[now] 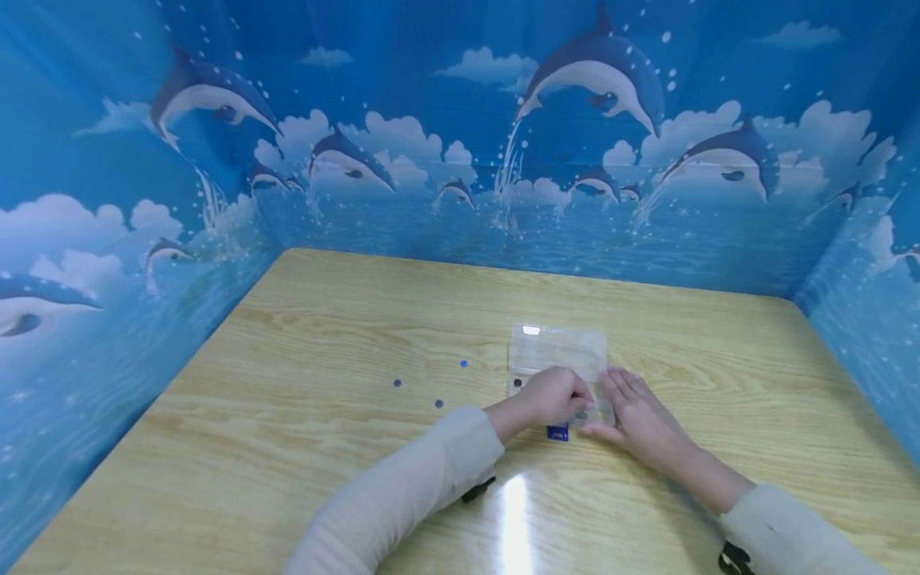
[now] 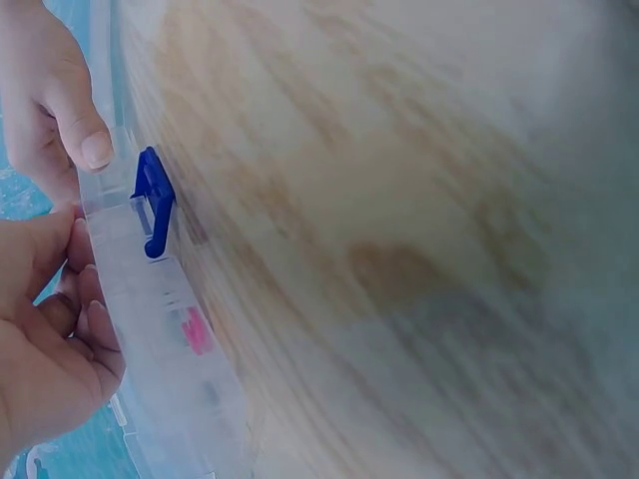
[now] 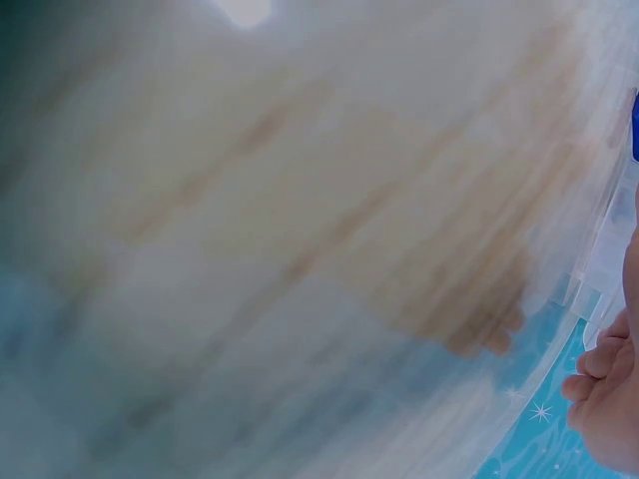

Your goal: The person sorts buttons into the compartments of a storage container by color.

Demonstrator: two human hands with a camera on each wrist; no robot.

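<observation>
A clear plastic compartment box lies on the table with its lid laid back behind it. A blue latch sits on its front side. Over the box is my left hand, fingers curled and fingertips down at a compartment on the right. A small greyish disc shows right at these fingertips; I cannot tell whether they pinch it. My right hand holds the box at its right end, thumb along the front and fingers along the side. A dark disc lies in a left compartment.
Left of the box, a blue disc and two darker discs, one farther left and one nearer, lie on the wood-grain table. A dolphin-print curtain borders the table at the back and sides.
</observation>
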